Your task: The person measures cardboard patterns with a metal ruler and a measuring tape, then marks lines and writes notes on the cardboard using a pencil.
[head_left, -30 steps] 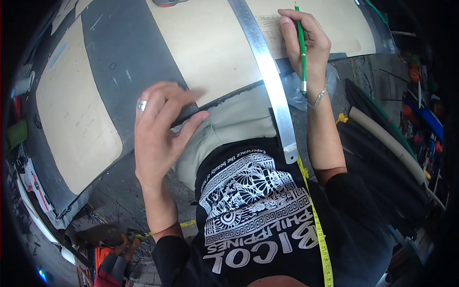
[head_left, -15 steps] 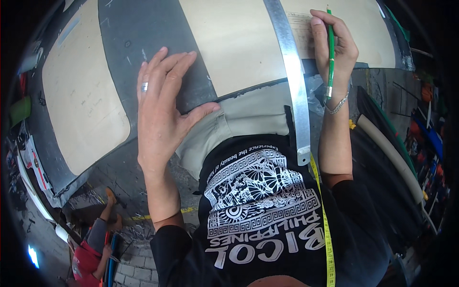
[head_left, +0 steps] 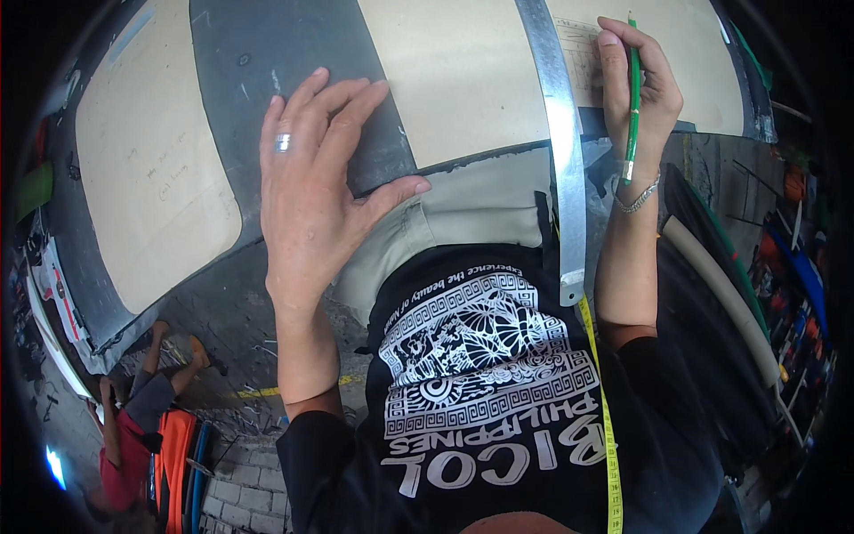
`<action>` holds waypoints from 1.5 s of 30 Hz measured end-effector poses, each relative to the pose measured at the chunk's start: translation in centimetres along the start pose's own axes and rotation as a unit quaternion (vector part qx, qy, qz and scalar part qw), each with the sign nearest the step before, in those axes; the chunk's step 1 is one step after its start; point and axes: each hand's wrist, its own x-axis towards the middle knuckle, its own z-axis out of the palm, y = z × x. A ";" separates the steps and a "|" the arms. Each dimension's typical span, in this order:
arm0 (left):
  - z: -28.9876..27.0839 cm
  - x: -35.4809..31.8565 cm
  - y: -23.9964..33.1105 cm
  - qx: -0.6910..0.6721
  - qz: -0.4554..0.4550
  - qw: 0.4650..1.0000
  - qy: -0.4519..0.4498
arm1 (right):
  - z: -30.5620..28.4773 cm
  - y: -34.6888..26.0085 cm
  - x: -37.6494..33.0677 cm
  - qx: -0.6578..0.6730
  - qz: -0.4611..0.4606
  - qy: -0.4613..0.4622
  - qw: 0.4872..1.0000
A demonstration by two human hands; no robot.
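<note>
My left hand (head_left: 311, 191) is spread at the near edge of the dark work surface (head_left: 285, 44). A ring is on one finger, and the hand grips nothing. On the right, my right hand (head_left: 656, 98) holds a green pencil (head_left: 634, 107) that stands nearly upright in the picture, its eraser end toward my wrist. Beneath that hand lies a tan sheet (head_left: 463, 80) bearing pencil marks. A long metal ruler (head_left: 562, 133) crosses the sheet between my hands and reaches past the table edge toward my body. Neither hand touches the ruler.
A second tan sheet (head_left: 165, 169) with faint handwriting lies on the left. A yellow tape measure (head_left: 610, 436) hangs down my black shirt. Rolled material (head_left: 721, 289) stands at the right. At lower left, a person in red (head_left: 124, 463) is near orange material (head_left: 175, 449).
The sheets, ruler and both my hands sit slightly farther right in the picture. My grip on the pencil is the same. The person in red has shifted left, and orange material now shows.
</note>
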 end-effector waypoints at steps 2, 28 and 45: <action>0.2 0.0 0.0 0.000 0.000 1.000 0.000 | -0.1 0.1 -0.1 0.001 -0.002 -0.001 1.000; 0.6 0.0 0.0 0.017 -0.031 0.999 0.018 | -0.1 0.4 0.0 -0.019 -0.028 0.000 0.999; 0.6 0.1 0.5 0.067 -0.006 0.997 -0.022 | -0.1 0.6 -0.1 -0.026 -0.020 0.013 0.999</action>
